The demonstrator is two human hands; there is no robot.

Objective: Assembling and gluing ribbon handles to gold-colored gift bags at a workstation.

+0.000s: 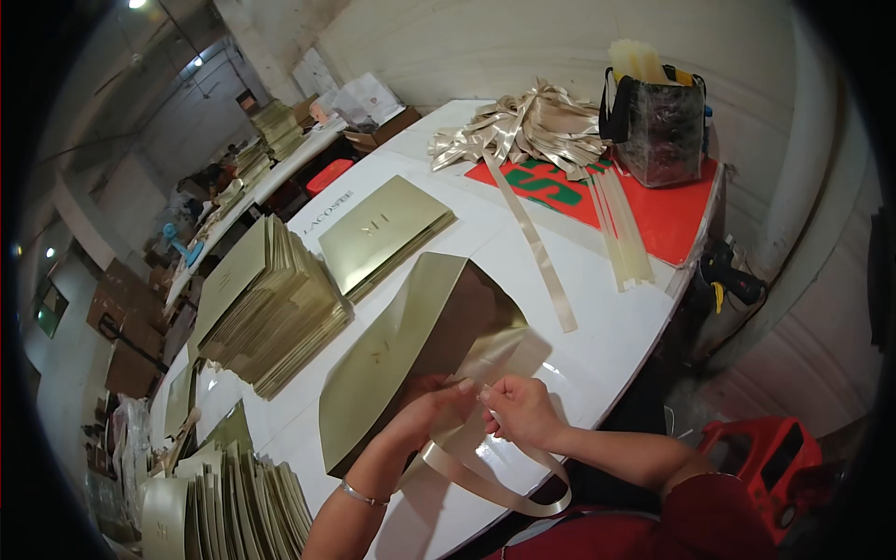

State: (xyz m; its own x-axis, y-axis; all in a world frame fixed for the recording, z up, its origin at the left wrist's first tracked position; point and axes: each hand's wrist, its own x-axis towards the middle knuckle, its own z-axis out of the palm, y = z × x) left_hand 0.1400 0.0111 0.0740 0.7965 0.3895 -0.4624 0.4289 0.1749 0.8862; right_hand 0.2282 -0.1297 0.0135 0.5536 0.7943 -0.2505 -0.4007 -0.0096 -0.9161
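Observation:
An opened gold paper bag (392, 345) lies tilted on the white table, its mouth toward my right. My left hand (431, 409) is at the edge of the bag's mouth, thumb and fingers closed in a pinch. Close beside it, my right hand (525, 411) is also pinched, the fingertips of both hands almost meeting. A cream satin ribbon (490, 492) hangs in a loop below the two hands, its upper parts running up to them. The exact grip at the fingertips is partly hidden.
Stacks of flat gold bags (280, 317) stand left, with more folded bags (224, 504) nearer. Beyond are a flat gold pile (383, 233) and heaped ribbons (532, 126). Pale glue sticks (616, 229) lie on a red sheet (667, 219) beside a dark tote (658, 131). A black glue gun (733, 273) hangs right.

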